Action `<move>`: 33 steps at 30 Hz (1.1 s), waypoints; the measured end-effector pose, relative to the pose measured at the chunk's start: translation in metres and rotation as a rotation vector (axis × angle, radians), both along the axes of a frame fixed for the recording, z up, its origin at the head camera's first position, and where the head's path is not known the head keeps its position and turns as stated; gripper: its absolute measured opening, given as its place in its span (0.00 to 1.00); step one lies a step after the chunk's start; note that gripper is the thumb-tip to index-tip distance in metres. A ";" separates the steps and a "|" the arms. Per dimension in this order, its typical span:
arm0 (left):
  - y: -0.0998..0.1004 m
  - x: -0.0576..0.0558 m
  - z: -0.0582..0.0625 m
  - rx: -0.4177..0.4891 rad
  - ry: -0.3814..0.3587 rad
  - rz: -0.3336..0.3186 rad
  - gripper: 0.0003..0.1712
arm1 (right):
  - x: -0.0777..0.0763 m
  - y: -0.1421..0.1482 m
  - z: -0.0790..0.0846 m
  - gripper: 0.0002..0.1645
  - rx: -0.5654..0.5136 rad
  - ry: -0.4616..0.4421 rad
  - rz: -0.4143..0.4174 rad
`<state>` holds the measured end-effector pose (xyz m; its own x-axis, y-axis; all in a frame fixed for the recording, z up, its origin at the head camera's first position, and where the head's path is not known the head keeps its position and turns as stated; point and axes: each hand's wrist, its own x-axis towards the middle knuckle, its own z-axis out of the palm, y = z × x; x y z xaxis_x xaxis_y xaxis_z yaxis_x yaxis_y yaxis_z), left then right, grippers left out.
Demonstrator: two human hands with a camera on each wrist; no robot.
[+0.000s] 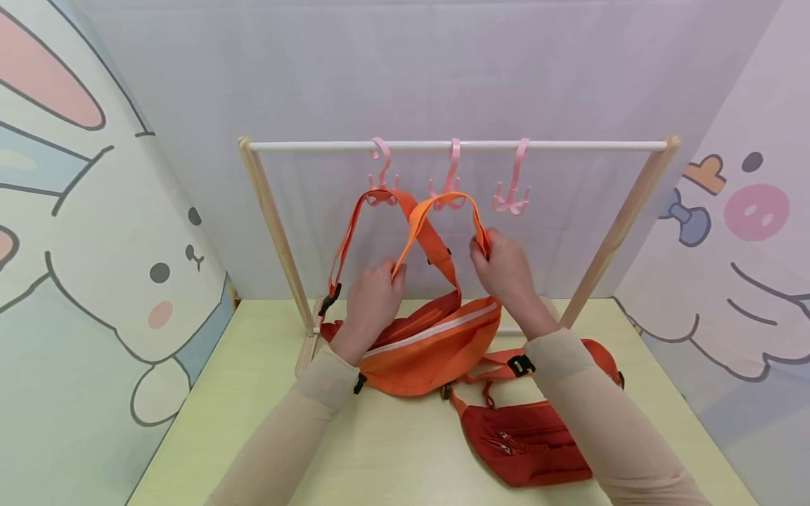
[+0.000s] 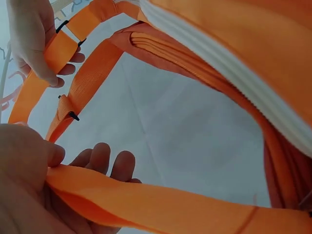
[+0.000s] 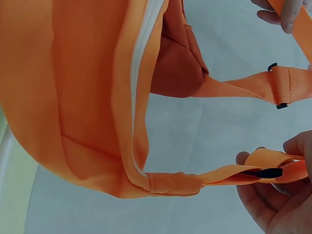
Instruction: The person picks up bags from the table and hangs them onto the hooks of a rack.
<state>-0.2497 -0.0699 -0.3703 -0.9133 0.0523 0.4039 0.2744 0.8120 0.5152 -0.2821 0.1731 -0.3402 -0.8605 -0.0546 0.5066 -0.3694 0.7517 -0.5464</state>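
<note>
An orange waist bag point(image 1: 436, 355) with a white zip hangs below my hands by its strap point(image 1: 414, 223). My left hand point(image 1: 373, 299) pinches one side of that strap; in the left wrist view the webbing passes between thumb and fingers. On the other side, my right hand point(image 1: 506, 270) grips the strap near its dark buckle point(image 3: 265, 173). The raised loop arches in front of the middle pink hook point(image 1: 453, 165); whether they touch I cannot tell. Behind, a darker orange bag point(image 1: 436, 309) hangs by its strap from the left pink hook point(image 1: 382, 165).
A white rail point(image 1: 304, 146) on wooden posts point(image 1: 275, 225) carries the hooks. The right pink hook point(image 1: 515, 179) holds nothing. A dark red waist bag point(image 1: 525, 446) lies on the pale yellow table point(image 1: 373, 457), partly under my right sleeve point(image 1: 601, 407).
</note>
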 end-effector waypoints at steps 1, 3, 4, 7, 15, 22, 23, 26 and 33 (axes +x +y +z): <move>-0.001 0.001 -0.002 0.004 -0.001 0.002 0.16 | 0.000 0.000 -0.002 0.09 -0.001 -0.013 0.000; -0.002 0.004 -0.006 0.016 -0.004 0.004 0.14 | 0.001 0.001 -0.005 0.10 -0.001 -0.035 0.001; -0.002 0.005 -0.007 0.022 -0.005 0.004 0.13 | 0.001 0.001 -0.006 0.10 0.000 -0.040 0.002; -0.003 0.009 -0.010 0.043 -0.008 0.005 0.12 | 0.001 0.002 -0.010 0.13 0.010 -0.044 0.006; -0.004 0.017 -0.014 0.057 0.014 -0.004 0.16 | 0.002 0.005 -0.015 0.31 -0.027 -0.095 0.014; -0.005 0.021 -0.017 0.068 0.027 0.006 0.24 | 0.008 0.007 -0.015 0.42 -0.035 -0.163 0.005; -0.005 0.022 -0.017 0.065 0.028 0.009 0.25 | 0.009 0.007 -0.014 0.43 -0.034 -0.164 0.007; -0.006 0.026 -0.018 0.055 0.039 0.010 0.26 | 0.011 0.011 -0.015 0.45 -0.027 -0.154 0.021; -0.008 0.033 -0.020 0.045 0.097 0.006 0.30 | 0.021 0.021 -0.016 0.50 0.007 -0.158 0.047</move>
<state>-0.2170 -0.0779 -0.3900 -0.8699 0.0272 0.4925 0.3203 0.7904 0.5222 -0.2607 0.1946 -0.3565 -0.9258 -0.0996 0.3647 -0.3140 0.7399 -0.5949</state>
